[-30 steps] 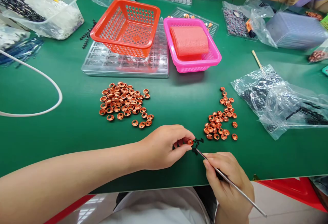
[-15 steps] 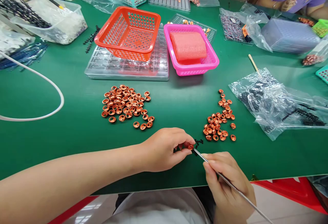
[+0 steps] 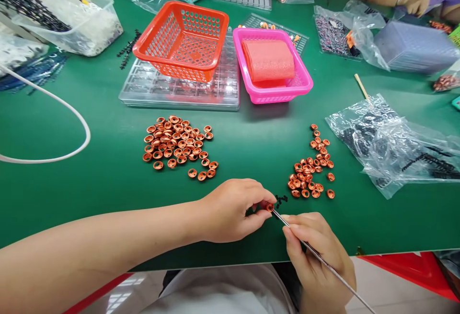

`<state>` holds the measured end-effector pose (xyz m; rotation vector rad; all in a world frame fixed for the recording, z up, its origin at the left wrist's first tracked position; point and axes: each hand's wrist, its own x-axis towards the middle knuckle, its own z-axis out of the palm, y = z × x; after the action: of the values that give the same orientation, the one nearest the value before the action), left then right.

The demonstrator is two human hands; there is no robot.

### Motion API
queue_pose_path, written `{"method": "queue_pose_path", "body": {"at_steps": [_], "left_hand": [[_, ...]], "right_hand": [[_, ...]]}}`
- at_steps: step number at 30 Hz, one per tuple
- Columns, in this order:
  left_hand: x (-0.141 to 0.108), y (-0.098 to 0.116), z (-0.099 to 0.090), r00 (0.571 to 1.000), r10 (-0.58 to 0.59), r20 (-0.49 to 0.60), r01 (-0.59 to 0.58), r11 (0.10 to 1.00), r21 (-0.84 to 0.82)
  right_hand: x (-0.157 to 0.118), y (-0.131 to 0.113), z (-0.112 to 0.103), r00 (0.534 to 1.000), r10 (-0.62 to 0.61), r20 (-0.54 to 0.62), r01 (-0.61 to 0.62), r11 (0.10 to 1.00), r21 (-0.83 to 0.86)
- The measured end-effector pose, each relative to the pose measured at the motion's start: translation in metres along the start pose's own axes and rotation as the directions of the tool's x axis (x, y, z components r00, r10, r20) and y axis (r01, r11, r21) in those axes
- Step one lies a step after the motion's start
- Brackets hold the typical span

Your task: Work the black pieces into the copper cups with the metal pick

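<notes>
Between the thumb and fingertips of my left hand [image 3: 233, 211] is a small copper-coloured cup-shaped ring [image 3: 269, 207]. My right hand [image 3: 318, 252] is closed like a pen grip around a thin metal rod tool [image 3: 316, 255], whose tip touches the ring or sits just inside it; I cannot tell which. Tiny black pieces [image 3: 281, 200] lie on the green table just beyond the fingertips. A loose pile of copper rings [image 3: 174, 141] spreads out beyond my left forearm. Another group of copper rings [image 3: 305, 177] lies past my right hand.
An orange basket [image 3: 196, 67] stands on clear plastic trays [image 3: 154, 94]. Beside it is a pink basket [image 3: 276, 97] holding pink foam [image 3: 269, 60]. Clear bags of black parts [image 3: 395, 137] lie at right, a white cable [image 3: 84, 132] at left. Other people's hands [image 3: 417, 4] are across the table.
The view has shifted slightly, moving the table items a little. Both hands keep their hold, and the tool tip stays at the ring. A co-worker's hand at upper right has moved.
</notes>
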<state>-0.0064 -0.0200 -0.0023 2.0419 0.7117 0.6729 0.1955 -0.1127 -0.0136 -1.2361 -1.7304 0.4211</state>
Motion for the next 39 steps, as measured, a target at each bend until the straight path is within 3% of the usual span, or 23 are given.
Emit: {"method": "queue_pose_path", "body": {"at_steps": [18,39], "left_hand": [[-0.0018,-0.0029,0.0004,0.999,0.040,0.037,-0.043,0.996,0.079],[-0.0014,-0.0016,-0.0003,0.998,0.036,0.048,-0.039,0.996,0.076]], "right_hand": [[-0.0012,0.0042,-0.0009,0.993,-0.102,0.051,0.106,0.991,-0.084],[-0.0025,0.0056,0.0001,0.995,-0.093,0.029,0.095,0.992,-0.079]]}}
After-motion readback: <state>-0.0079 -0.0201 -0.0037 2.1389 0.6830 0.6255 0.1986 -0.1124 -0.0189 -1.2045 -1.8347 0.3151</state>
